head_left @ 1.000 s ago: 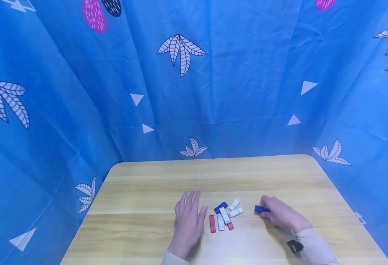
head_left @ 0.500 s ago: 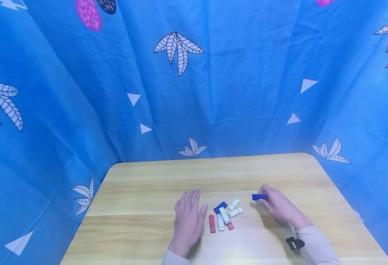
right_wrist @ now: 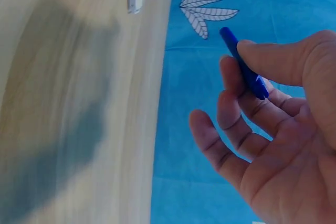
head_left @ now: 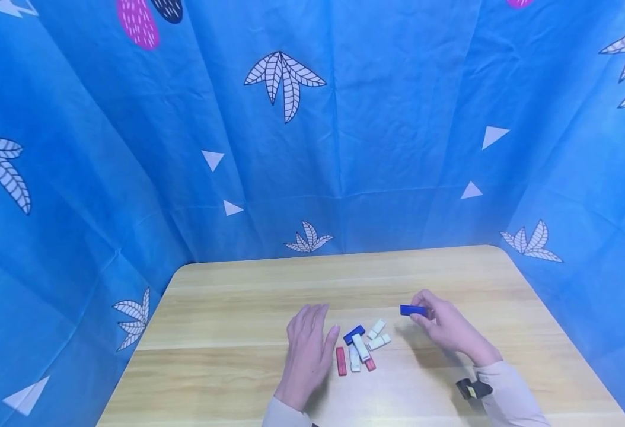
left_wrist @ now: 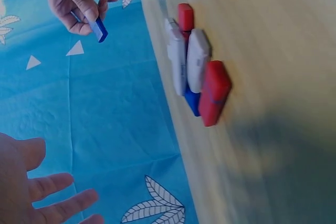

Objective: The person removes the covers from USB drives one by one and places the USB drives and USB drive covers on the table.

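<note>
A blue stick (head_left: 410, 310) pinched in my right hand (head_left: 448, 329)

I grip it between thumb (right_wrist: 268, 59) and fingertips (right_wrist: 229, 67), up above the wooden tabletop (head_left: 227, 320) and to the right of the heap (head_left: 361, 348). My left hand (head_left: 307, 353) is on the heap's other side, fingers long and apart; I cannot tell whether it touches the wood. Nearest it lies a red stick (head_left: 341, 361), then a white stick (head_left: 354, 359). An upper white stick (head_left: 360, 346) partly covers a second red stick (head_left: 371, 364). A second blue stick (head_left: 352, 335) slants behind, and a third white stick (head_left: 376, 329) and a fourth white stick (head_left: 379, 342) lie on the right. Any lettering on the sticks is too small for me to read, as is the yellowish patch on my black wrist piece (head_left: 483, 389). The blue curtain (head_left: 387, 130) is printed with leaves and triangles.
</note>
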The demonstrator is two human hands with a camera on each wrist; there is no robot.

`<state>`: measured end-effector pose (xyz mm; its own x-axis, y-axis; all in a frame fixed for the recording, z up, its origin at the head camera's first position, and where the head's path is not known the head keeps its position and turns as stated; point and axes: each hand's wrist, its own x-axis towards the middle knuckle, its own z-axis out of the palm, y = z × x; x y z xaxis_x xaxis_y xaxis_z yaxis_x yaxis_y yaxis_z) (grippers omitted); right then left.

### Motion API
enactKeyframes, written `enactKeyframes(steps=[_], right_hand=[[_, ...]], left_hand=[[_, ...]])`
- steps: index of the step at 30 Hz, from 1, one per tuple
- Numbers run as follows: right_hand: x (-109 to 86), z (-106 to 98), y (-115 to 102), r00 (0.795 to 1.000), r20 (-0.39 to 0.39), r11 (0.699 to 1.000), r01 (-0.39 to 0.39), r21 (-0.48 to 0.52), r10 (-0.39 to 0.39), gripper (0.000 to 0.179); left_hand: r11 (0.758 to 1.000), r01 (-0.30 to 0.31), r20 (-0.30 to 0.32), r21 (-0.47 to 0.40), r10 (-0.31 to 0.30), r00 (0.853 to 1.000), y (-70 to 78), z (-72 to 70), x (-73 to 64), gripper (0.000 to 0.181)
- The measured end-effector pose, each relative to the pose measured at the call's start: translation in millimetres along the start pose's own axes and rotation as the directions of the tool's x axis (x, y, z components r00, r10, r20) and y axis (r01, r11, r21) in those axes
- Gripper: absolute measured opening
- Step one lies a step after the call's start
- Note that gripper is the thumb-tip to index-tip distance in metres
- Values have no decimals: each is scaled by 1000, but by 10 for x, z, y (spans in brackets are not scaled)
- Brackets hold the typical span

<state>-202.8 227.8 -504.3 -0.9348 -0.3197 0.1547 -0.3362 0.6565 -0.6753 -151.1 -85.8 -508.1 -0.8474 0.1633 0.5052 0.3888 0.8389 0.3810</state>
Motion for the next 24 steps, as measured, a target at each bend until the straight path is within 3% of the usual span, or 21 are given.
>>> enactKeyframes(steps=[7,13,19,24], right_hand=[[14,-54,-156,996,-68,998,67,17,-65,17],[25,-84,-364,990,-96,992,112,56,-107,16],[32,-86,-585,976,-138,976,183,122,-165,15],[28,-65,-749,962,-155,956,249,153,-225,15]], left_hand=[[999,4,-8,-43,-4,1000,114,-39,132,39],[995,15,23,-100,-13,1000,213,-86,217,34],[969,48,97,-242,-25,995,325,-140,282,35],[949,-5,79,-314,31,996,406,-154,335,32]])
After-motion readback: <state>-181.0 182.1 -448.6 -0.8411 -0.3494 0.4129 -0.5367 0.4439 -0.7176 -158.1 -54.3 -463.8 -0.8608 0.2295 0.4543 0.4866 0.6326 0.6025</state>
